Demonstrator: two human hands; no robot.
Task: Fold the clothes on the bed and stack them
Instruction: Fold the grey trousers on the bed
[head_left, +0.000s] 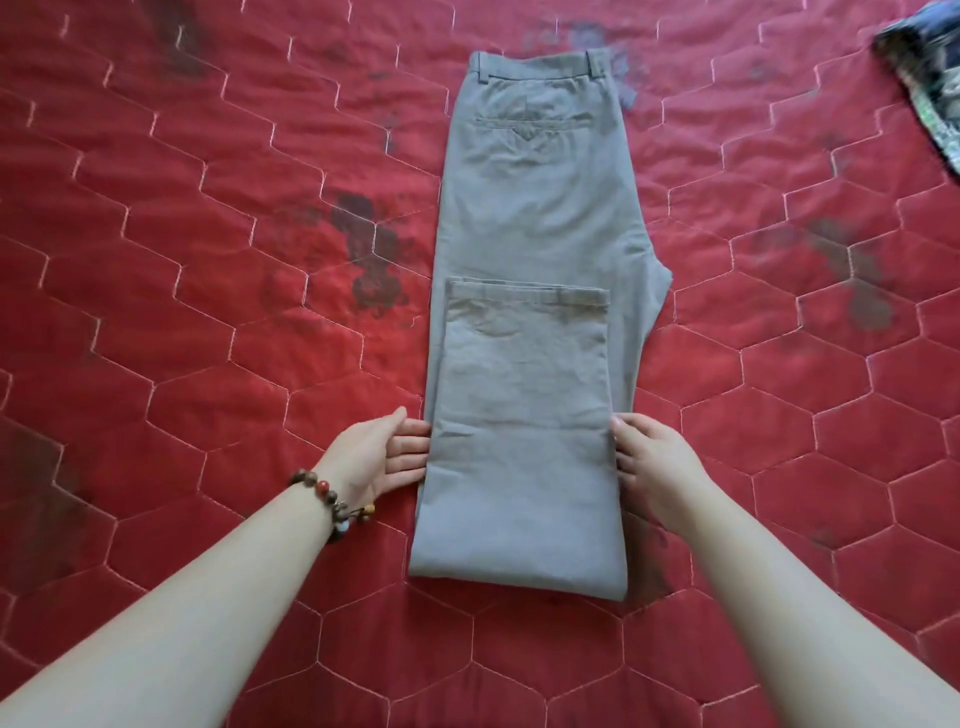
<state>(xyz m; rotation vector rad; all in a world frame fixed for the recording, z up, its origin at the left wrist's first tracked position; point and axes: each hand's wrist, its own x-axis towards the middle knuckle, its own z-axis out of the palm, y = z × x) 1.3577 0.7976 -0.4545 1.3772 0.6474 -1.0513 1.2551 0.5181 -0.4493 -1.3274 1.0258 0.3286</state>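
Centrally, in the lower half of the frame, both hands flank a pair of grey trousers (530, 322) lying flat on the bed. The left hand (382, 454) rests palm-up against the left edge of the folded part, its fingers (410, 447) straight and slipping under the cloth edge; it grips nothing visibly. A beaded bracelet (332, 501) of brown and red beads circles the left wrist. The right hand (652, 462) lies at the right edge of the same fold, back of the hand upward, with its fingertips (621, 428) touching the fabric; whether they curl round the edge cannot be told, and the fingers appear loosely extended.

The trousers run lengthwise from the upper centre to the lower centre of the frame. The waistband, with belt loops and a flapped back pocket, lies at the top. The leg ends are folded up over the thighs, so the hem (527, 293) lies across the middle of the garment and a rounded fold forms the lower edge near the person.

Beneath everything spreads a red quilted bedcover (182, 312) stitched in hexagons, marked with dark patches. At the upper right corner, a patterned dark cloth (930, 67) lies well apart from the trousers, cut off by the frame edge.
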